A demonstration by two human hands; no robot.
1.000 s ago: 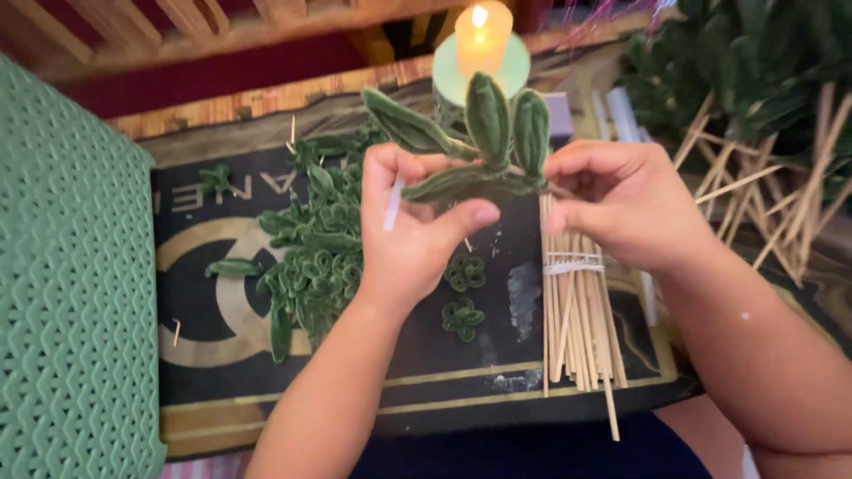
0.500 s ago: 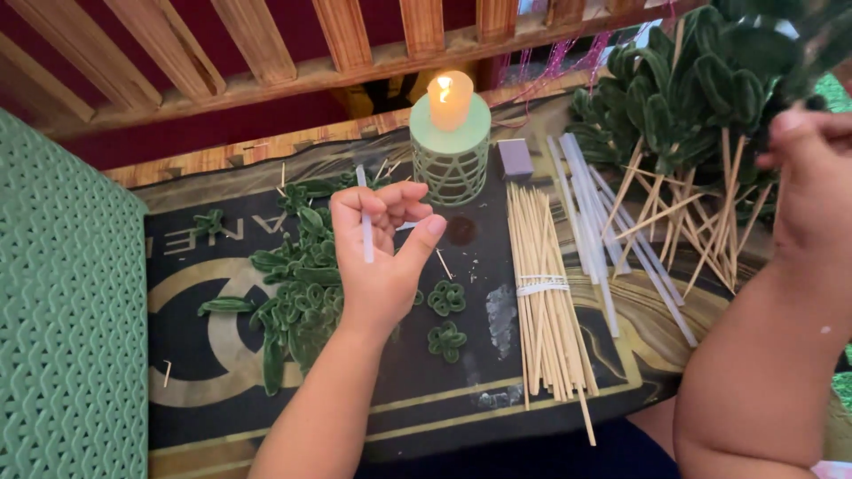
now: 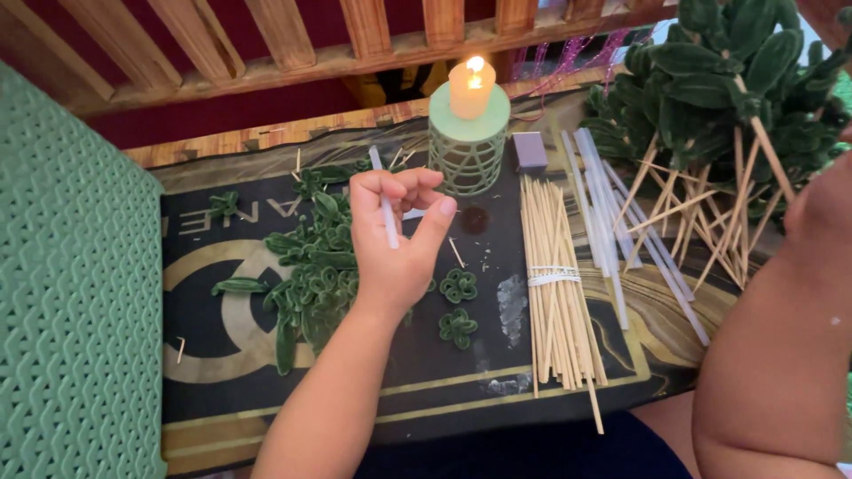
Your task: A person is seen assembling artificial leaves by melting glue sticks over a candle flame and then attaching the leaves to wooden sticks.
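From up here I see my left hand [image 3: 397, 235] raised over the middle of the dark printed mat [image 3: 266, 390], fingers curled nearly closed, pinching a thin white stick [image 3: 387, 215] between thumb and fingertips; its long axis runs roughly up and away from me, tilted slightly left, with its upper end poking out above the knuckles. The lit candle [image 3: 470, 87] on its green lattice holder [image 3: 468, 151] stands just beyond and to the right of that hand, near but apart from it; the left hand is clearly the nearer one to the flame. My right hand is almost wholly out of view at the right edge; only the forearm [image 3: 781, 355] shows, so I cannot tell whether that hand is open or holding anything. Under and to the left of the left hand lies a loose heap of green velvety leaf loops [image 3: 311, 275]; two small green loop flowers [image 3: 458, 306] lie just to its right. Further right a banded bundle of bamboo skewers [image 3: 555, 284] lies lengthwise towards me, with clear glue sticks [image 3: 612, 222] beside it. No container holds any of this; finished green leaves on skewers [image 3: 719, 80] lean piled at far right.
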